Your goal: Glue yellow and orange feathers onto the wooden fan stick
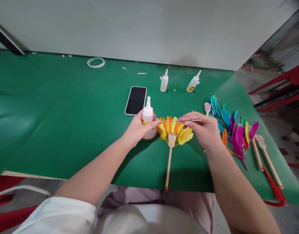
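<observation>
A small fan of yellow and orange feathers on a wooden handle lies flat on the green table. My left hand is closed round a white glue bottle just left of the feathers. My right hand pinches a thin pale stick that lies across the top of the feathers. A small round dish sits under the left hand, partly hidden.
A black phone lies behind the bottle. Two more glue bottles stand further back. Loose bright feathers and more wooden-handled fans with a red tassel lie at the right. A white ring lies far back.
</observation>
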`<state>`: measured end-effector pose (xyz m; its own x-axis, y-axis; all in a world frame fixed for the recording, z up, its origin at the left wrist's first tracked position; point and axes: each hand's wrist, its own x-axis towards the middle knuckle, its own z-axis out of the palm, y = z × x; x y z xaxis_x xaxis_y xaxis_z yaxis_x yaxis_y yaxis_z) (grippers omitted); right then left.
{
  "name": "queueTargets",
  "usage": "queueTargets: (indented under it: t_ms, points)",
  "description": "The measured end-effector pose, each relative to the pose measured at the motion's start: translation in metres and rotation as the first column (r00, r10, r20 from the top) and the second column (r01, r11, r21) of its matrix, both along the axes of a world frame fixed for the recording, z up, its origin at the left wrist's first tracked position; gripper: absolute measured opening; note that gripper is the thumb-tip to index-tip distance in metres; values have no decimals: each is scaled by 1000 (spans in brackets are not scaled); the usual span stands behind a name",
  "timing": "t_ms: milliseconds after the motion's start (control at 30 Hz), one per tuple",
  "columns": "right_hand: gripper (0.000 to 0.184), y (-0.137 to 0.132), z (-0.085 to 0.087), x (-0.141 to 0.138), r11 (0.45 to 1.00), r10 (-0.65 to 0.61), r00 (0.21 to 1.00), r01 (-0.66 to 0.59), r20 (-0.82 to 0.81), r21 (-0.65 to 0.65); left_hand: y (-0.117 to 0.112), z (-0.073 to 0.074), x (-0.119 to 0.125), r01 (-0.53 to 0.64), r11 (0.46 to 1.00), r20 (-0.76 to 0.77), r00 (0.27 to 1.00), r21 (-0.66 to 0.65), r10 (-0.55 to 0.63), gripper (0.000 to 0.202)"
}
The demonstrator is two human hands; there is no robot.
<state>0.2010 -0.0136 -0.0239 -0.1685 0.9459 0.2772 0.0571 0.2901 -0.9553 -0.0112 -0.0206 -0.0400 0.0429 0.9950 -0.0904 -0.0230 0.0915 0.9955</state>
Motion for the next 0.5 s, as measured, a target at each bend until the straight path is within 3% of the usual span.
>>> queueTargets:
  t_ms: [133,267,400,500]
  points:
    - [4,7,1,16,994,-96,992,100,75,-46,5,2,-5,11,997,-60,998,77,-6,22]
    - [11,16,-1,32,969,-223,951,240,213,-57,27,19,-6,67,980,-179,983,185,-33,21]
    - [17,22,-5,43,971,-199,929,230,311,-65,66,24,4,156,911,-509,858,381,66,22]
    - [14,24,-4,49,969,-220,915,244,338,-32,88,12,13,188,943,-608,794,274,18,25]
